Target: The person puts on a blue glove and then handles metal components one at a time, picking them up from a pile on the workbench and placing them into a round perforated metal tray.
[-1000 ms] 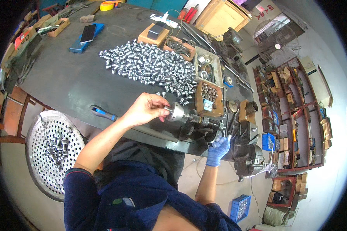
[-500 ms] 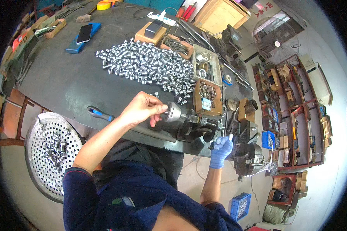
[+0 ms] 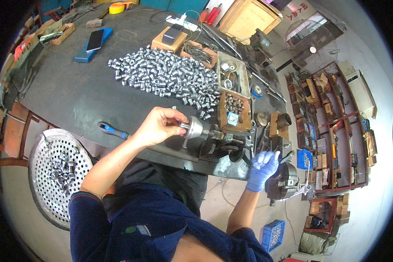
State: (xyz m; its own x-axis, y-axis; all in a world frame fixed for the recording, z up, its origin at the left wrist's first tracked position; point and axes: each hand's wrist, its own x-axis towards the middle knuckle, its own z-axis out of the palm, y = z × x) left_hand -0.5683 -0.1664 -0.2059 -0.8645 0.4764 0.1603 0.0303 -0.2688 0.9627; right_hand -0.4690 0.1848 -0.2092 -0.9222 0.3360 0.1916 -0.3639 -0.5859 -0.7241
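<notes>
My bare left hand (image 3: 159,126) pinches a small shiny metal fitting (image 3: 185,125) between thumb and fingers, at the face of a round steel chuck (image 3: 196,127). That chuck belongs to a small bench fixture (image 3: 231,139) mounted along the table's near edge. In a blue glove, my right hand (image 3: 263,168) is closed beyond the right end of the fixture, near a dark bench vise (image 3: 283,181). Whatever its curled fingers hold, if anything, is hidden. A large heap of similar metal fittings (image 3: 166,74) lies on the table past my left hand.
Left of my forearm stands a perforated metal stool (image 3: 41,174) with several fittings on it. A blue-black handled tool (image 3: 112,130) lies by the table edge. Behind the fixture are a box of brownish parts (image 3: 236,113) and a pale tray (image 3: 244,85). Shelves (image 3: 336,135) line the right wall.
My right hand has shifted to the right, away from the fixture. The chuck has turned, showing a peg below it. My left fingers have altered their grip, and the fitting shows more.
</notes>
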